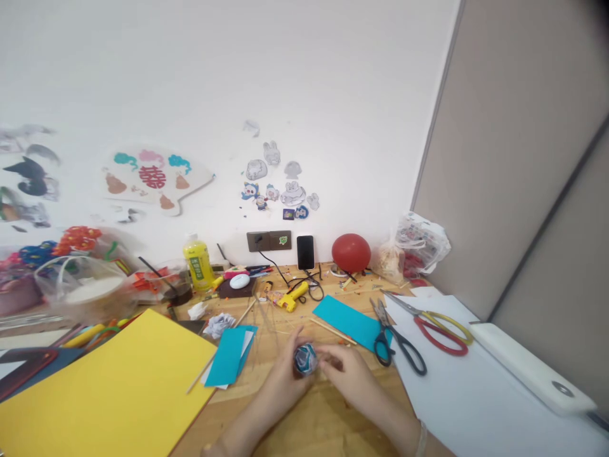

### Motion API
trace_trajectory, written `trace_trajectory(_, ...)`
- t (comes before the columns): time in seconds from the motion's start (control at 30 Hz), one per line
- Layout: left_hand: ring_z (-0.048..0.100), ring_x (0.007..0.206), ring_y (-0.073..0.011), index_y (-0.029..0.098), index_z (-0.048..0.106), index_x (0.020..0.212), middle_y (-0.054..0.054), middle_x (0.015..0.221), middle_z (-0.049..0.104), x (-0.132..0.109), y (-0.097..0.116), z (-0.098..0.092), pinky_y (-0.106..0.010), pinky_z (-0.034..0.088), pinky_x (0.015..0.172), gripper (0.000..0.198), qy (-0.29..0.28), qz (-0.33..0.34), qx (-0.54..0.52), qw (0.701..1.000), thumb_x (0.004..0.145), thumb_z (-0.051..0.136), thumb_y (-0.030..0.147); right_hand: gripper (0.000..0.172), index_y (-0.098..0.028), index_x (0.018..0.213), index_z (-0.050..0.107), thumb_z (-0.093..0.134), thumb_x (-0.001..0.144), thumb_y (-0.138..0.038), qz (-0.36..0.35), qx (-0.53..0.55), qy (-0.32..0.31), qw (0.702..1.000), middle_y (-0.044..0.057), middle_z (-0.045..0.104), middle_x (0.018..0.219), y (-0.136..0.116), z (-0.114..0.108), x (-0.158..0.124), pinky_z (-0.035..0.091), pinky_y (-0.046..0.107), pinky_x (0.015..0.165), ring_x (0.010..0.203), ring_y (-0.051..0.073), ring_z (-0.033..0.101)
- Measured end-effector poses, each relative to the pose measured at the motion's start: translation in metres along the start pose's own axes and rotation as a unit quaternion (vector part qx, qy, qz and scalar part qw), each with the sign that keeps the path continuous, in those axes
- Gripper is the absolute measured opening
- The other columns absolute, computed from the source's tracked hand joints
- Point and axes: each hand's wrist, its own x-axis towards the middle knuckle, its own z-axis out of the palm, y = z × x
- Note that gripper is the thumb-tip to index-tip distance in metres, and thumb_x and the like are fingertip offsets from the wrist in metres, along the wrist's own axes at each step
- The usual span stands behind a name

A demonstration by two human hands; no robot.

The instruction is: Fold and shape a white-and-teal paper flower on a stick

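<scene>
A small ball of paper (305, 360), blue and whitish-grey in bands, sits between my hands above the wooden table. My left hand (287, 371) is curled around its left and lower side, with the thumb partly hidden. On the right side, the fingers of my right hand (347, 374) are bent in a pinch against the ball's edge. To the left lie blue paper pieces (226, 355) with white sheets under them. Behind my right hand is a blue paper strip (352, 322), with black-handled scissors (392, 339) overlapping its right end.
A yellow sheet (109, 387) covers the left of the table (304, 438). Red-and-yellow-handled scissors (440, 327) lie on white paper (480, 393) at right. Toward the wall are a yellow glue gun (295, 296), a phone (306, 252), a red balloon (351, 253) and a yellow-labelled bottle (198, 263).
</scene>
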Motion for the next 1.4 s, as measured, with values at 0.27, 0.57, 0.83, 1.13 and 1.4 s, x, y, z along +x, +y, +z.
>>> trace_trajectory(0.27,0.054,0.107,-0.025,0.019,0.038,0.129,-0.01,0.115,0.058,0.003,-0.006,-0.003,-0.038,0.039,0.094,0.075,-0.005,-0.019,-0.002,1.0,0.059,0.062,0.007,0.04,-0.012,0.109,0.062,0.055,0.069,-0.015,0.013,-0.017,0.02,1.0,0.009,0.069,0.084,0.009,0.005,0.004,0.047,0.035,0.073,0.078,0.023,0.063)
trace_trajectory(0.57,0.059,0.086,-0.0203,0.017,0.042,0.125,-0.007,0.097,0.062,0.001,-0.002,0.007,-0.032,0.044,0.081,0.075,0.009,0.007,-0.028,1.0,0.055,0.066,0.008,0.033,-0.018,0.094,0.068,0.065,0.062,-0.015,-0.003,0.01,-0.009,1.0,0.005,0.07,0.09,0.005,0.008,0.002,0.047,0.033,0.075,0.082,0.023,0.062)
trace_trajectory(0.83,0.053,0.056,-0.0131,0.016,0.054,0.096,0.003,0.062,0.058,0.004,0.02,0.0,-0.023,0.041,0.056,0.047,0.091,-0.096,-0.179,0.975,0.053,0.072,0.022,0.024,-0.013,0.088,0.064,0.046,0.082,-0.027,-0.018,0.035,0.038,0.999,0.009,0.068,0.086,-0.002,0.002,0.004,0.047,0.031,0.073,0.081,0.021,0.061)
trace_trajectory(1.13,0.049,0.048,-0.0108,0.018,0.055,0.081,0.004,0.053,0.056,0.006,0.011,0.0,-0.02,0.035,0.048,0.033,0.136,-0.13,-0.276,0.943,0.05,0.065,0.022,0.022,-0.015,0.074,0.063,0.045,0.082,-0.023,-0.04,0.026,0.013,0.999,0.001,0.063,0.065,-0.001,0.004,0.0,0.044,0.025,0.062,0.065,0.016,0.058)
trace_trajectory(1.4,0.048,0.048,-0.0098,0.017,0.054,0.081,0.005,0.052,0.055,0.002,0.022,0.001,-0.02,0.033,0.049,0.029,0.137,-0.116,-0.315,0.932,0.053,0.062,0.015,0.023,-0.016,0.07,0.064,0.045,0.081,-0.023,-0.035,-0.004,0.025,0.999,0.001,0.063,0.063,-0.003,0.002,0.002,0.043,0.024,0.06,0.063,0.017,0.058)
